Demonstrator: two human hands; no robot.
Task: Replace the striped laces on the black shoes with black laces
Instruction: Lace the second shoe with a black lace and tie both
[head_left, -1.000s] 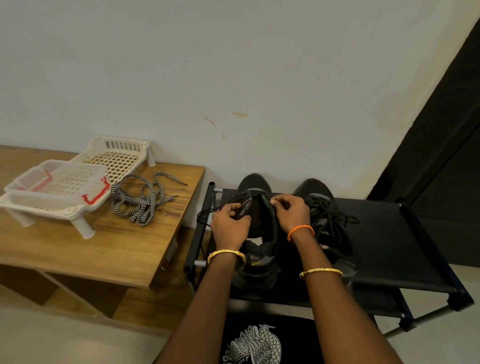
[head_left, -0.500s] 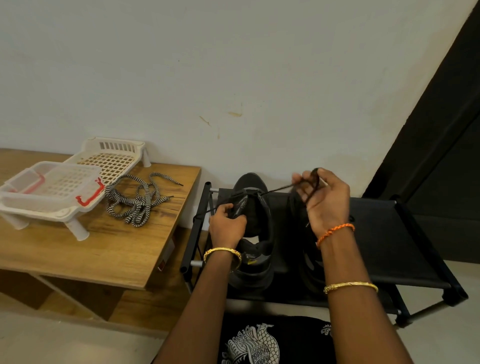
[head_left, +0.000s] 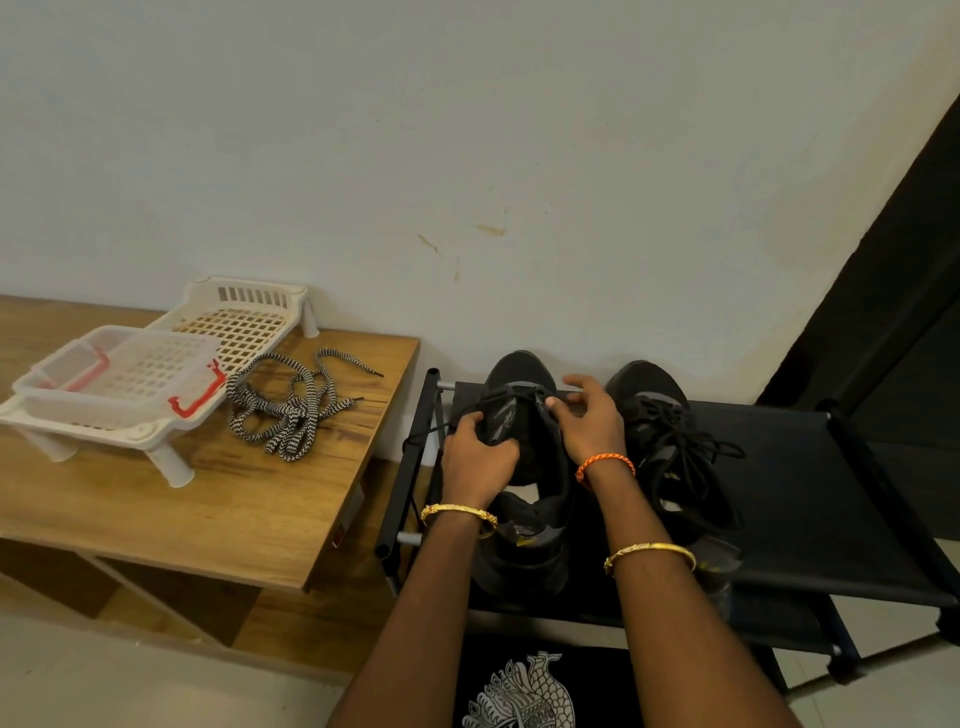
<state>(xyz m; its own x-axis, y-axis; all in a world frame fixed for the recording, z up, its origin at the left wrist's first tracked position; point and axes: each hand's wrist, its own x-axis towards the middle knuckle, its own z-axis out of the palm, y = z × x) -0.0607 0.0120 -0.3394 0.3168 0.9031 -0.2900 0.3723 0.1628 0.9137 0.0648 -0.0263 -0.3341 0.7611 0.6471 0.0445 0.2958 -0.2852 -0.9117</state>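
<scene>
Nearest, the left hand (head_left: 480, 457) curls round the left side of the upper of the left black shoe (head_left: 524, 499) on the black rack (head_left: 810, 519), while the right hand (head_left: 589, 421) pinches the black lace (head_left: 511, 397) by the tongue's top. The right black shoe (head_left: 670, 447), already laced in black, sits just beside it. Farther left, the 2 striped laces (head_left: 291, 410) lie heaped on the wooden table (head_left: 208, 509), beside a white plastic basket (head_left: 124, 384).
</scene>
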